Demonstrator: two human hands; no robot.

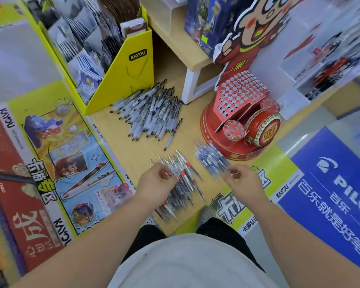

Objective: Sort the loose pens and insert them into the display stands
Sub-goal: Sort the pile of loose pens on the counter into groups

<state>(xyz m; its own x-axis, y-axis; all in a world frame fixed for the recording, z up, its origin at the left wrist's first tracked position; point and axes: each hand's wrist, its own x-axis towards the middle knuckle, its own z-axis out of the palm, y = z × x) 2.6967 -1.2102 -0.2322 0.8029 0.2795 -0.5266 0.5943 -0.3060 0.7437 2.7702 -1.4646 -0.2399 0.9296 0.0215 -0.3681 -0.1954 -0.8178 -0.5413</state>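
the loose pens lie in three heaps on the wooden bench [133, 154]. the red-marked pens [185, 183] sit right under and between the hands. the blue pens [211, 161] lie just ahead of the right hand [242, 182], blurred. the black-tipped pens [148, 113], the biggest heap, lie well beyond both hands.

the hands are apart, each at its own heap. the left hand [155, 181] has its fingers curled round a few red-marked pens at their far ends. the right hand pinches the near ends of the blue pens with thumb and forefinger, as far as the blur allows.

these pens should be light, stiff and smooth-barrelled, so they will likely roll and slide off one another. taking one at a time by the middle of the barrel, tip down, would suit the small holes.

the red display stand [239, 96], its holes looking unfilled, stands beyond the right hand, close to the blue heap. a yellow box [123, 69] of card packs stands far beyond the left hand.
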